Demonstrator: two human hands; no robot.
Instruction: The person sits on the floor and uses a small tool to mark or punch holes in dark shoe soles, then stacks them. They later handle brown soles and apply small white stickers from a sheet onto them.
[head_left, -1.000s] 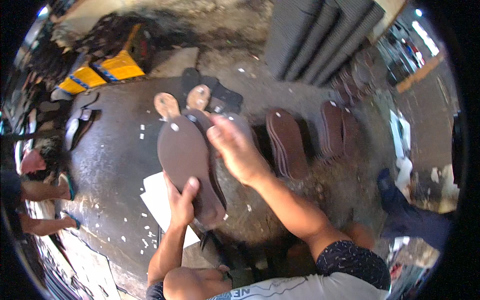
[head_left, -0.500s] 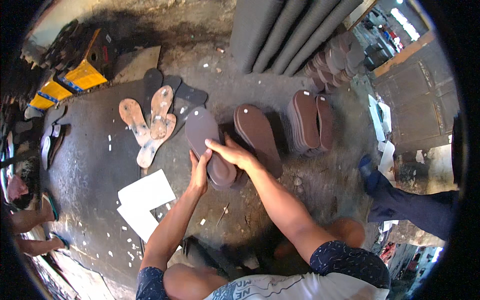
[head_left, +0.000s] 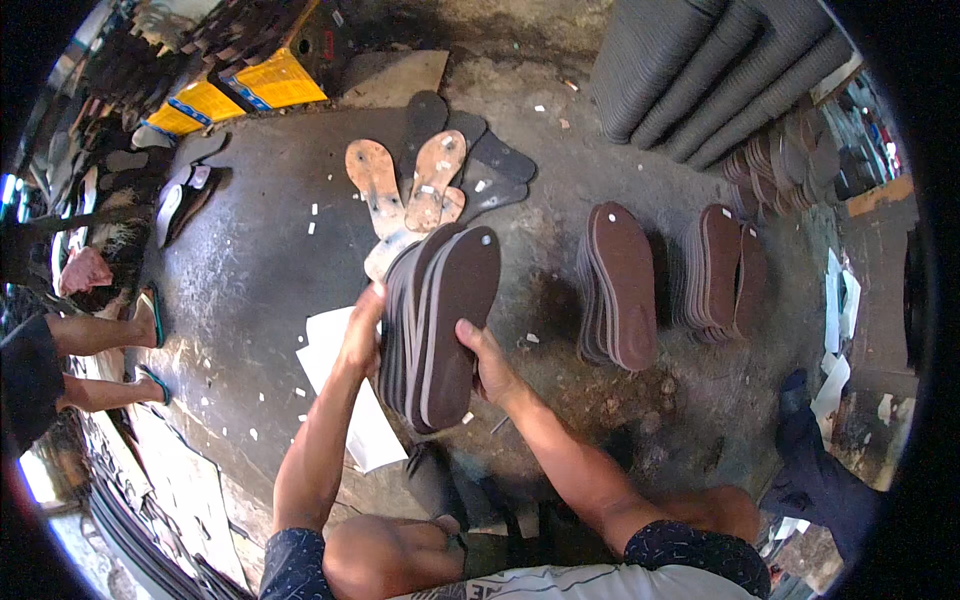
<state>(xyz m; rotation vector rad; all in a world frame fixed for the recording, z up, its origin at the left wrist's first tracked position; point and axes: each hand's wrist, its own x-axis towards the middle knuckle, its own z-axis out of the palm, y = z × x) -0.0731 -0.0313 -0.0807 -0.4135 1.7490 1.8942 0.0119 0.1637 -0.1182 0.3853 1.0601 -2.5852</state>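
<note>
Brown foot-shaped insole stack (head_left: pixel 458 320), layered along its edge, left hand (head_left: pixel 364 335) and right hand (head_left: pixel 492 372) gripping opposite sides, spotted tan sole-shaped pieces (head_left: pixel 437 172) beyond

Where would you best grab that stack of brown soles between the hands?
Probably around the middle of its long edges, from left and right together: the sole stack is long and narrow, with layers fanned unevenly, so both sides need support.
</note>
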